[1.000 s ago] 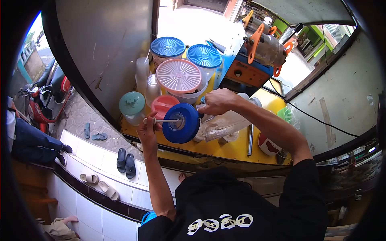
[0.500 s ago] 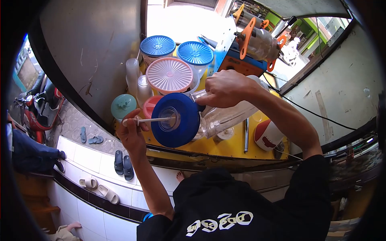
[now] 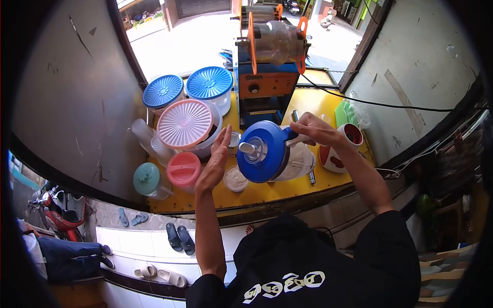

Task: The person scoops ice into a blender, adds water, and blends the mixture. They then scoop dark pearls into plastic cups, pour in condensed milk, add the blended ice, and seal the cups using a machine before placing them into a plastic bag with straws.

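Note:
My right hand [image 3: 316, 129] is closed round the handle of a clear pitcher with a blue lid [image 3: 275, 149]. The pitcher is tilted over the yellow counter [image 3: 257, 194], and something pale shows inside its clear body. A clear knob stands in the middle of the lid. My left hand [image 3: 215, 161] is raised to the left of the lid, fingers stretched out, holding nothing. Below and between my hands sits an open cup of pale contents [image 3: 235, 179]. A pink-lidded container [image 3: 183, 170] is just left of my left wrist.
Large tubs with blue [image 3: 209, 82] and pink lids [image 3: 185, 123], clear cups [image 3: 162, 149] and a green-lidded jar [image 3: 147, 178] stand left. A blue and orange machine [image 3: 268, 86] is behind the pitcher. A red and white container [image 3: 333, 158] and black cable [image 3: 380, 106] lie right.
My left hand has let go of the white stick at the lid and opened. The blue-lidded pitcher has shifted right in view, and the view has turned, showing more of the machine and counter.

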A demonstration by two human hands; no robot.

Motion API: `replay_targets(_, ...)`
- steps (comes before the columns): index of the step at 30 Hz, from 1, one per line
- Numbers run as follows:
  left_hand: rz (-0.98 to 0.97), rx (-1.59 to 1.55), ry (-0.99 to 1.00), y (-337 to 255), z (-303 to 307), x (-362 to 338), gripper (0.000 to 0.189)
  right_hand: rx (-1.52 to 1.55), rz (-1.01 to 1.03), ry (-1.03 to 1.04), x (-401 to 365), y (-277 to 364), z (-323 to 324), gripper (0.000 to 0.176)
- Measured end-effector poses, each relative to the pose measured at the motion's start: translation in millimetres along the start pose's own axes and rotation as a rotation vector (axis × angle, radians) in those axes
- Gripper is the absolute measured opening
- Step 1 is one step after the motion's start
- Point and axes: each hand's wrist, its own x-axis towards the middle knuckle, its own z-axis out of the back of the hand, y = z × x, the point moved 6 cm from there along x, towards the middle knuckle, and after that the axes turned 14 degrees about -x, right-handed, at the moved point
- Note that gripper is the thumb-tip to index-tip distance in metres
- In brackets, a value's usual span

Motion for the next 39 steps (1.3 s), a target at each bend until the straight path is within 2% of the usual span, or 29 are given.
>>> replay_targets(1, -0.002, 0.004, 0.026, -1.0, -6.7, 9.7, 0.068, 0.111, 0.022, -0.058, -16.9, -12.1, 9.8, 0.055)
replay_targets(2, 0.008, -0.182, -0.021, -1.3, -10.1, 21.5, 0.074, 0.117, 0.013, -0.086, -36.1, -23.2, 12.2, 0.055)
replay_targets(3, 0.023, -0.371, -0.063, -1.0, -15.9, 34.5, 0.081, 0.315, -0.045, -0.353, -60.9, -35.4, 24.6, 0.054)
replay_targets(4, 0.043, -0.403, -0.038, -0.9, -30.0, 48.4, 0.089, 0.508, -0.098, -0.624, -87.9, -51.4, 40.0, 0.054)
replay_targets(5, 0.045, -0.457, 0.04, -3.7, -52.3, 60.6, 0.088, 0.503, -0.105, -0.66, -107.8, -68.4, 51.7, 0.054)
replay_targets(7, 0.061, -0.555, 0.244, -2.1, -110.0, 85.9, 0.087, 0.554, 0.194, -0.694, -147.8, -92.5, 75.0, 0.054)
replay_targets(8, 0.075, -0.579, 0.321, -3.2, -144.4, 97.2, 0.086, 0.535, 0.186, -0.73, -166.0, -106.8, 82.9, 0.054)
replay_targets(10, 0.081, -0.683, 0.495, -3.1, -213.0, 121.3, 0.078, 0.67, 0.225, -0.994, -204.7, -131.3, 103.8, 0.041)
replay_targets(14, 0.163, -0.753, 0.472, 4.6, -309.3, 173.6, 0.067, 0.512, 0.169, -1.157, -235.8, -171.4, 124.0, 0.04)
replay_targets(16, 0.188, -0.719, 0.474, 8.6, -341.0, 187.5, 0.065, 0.529, 0.055, -1.313, -252.2, -198.7, 129.6, 0.04)
replay_targets(19, 0.172, -0.808, 0.53, 9.7, -367.7, 200.6, 0.064, 0.591, 0.024, -1.297, -257.1, -229.3, 132.7, 0.045)
replay_targets(20, 0.239, -0.862, 0.491, 15.7, -371.3, 200.8, 0.063, 0.61, 0.017, -1.303, -258.7, -239.0, 131.9, 0.045)
replay_targets(22, 0.229, -0.779, 0.473, 30.1, -373.8, 204.3, 0.063, 0.868, -0.04, -1.235, -253.5, -257.3, 136.3, 0.04)
replay_targets(23, 0.202, -0.709, 0.453, 36.2, -372.1, 205.0, 0.062, 0.883, -0.042, -1.239, -253.4, -268.2, 139.2, 0.04)
replay_targets(25, 0.188, -0.688, 0.438, 44.1, -365.2, 199.7, 0.06, 0.782, -0.088, -1.128, -243.2, -282.3, 146.5, 0.04)
replay_targets(27, 0.196, -0.668, 0.372, 54.9, -354.9, 188.8, 0.059, 0.764, -0.143, -1.118, -233.9, -276.8, 155.8, 0.039)
replay_targets(29, 0.257, -0.654, 0.313, 89.6, -350.1, 185.4, 0.067, 0.738, -0.201, -1.094, -222.8, -291.8, 167.8, 0.038)
replay_targets(30, 0.216, -0.646, 0.306, 85.9, -349.7, 185.3, 0.066, 0.731, -0.225, -1.119, -214.4, -314.8, 174.1, 0.036)
replay_targets(31, 0.172, -0.637, 0.299, 79.5, -349.2, 186.5, 0.066, 0.721, -0.245, -1.145, -204.9, -298.4, 185.9, 0.035)
replay_targets(32, 0.129, -0.628, 0.292, 73.0, -348.1, 186.1, 0.066, 0.613, -0.153, -1.031, -206.9, -269.0, 196.0, 0.034)
replay_targets(35, 0.005, -0.607, 0.281, 57.2, -349.1, 182.1, 0.066, 0.689, -0.208, -1.02, -203.3, -268.9, 204.5, 0.032)
replay_targets(39, -0.016, -0.544, 0.238, 61.0, -359.1, 175.0, 0.067, 0.605, -0.21, -1.068, -191.3, -281.9, 215.4, 0.031)
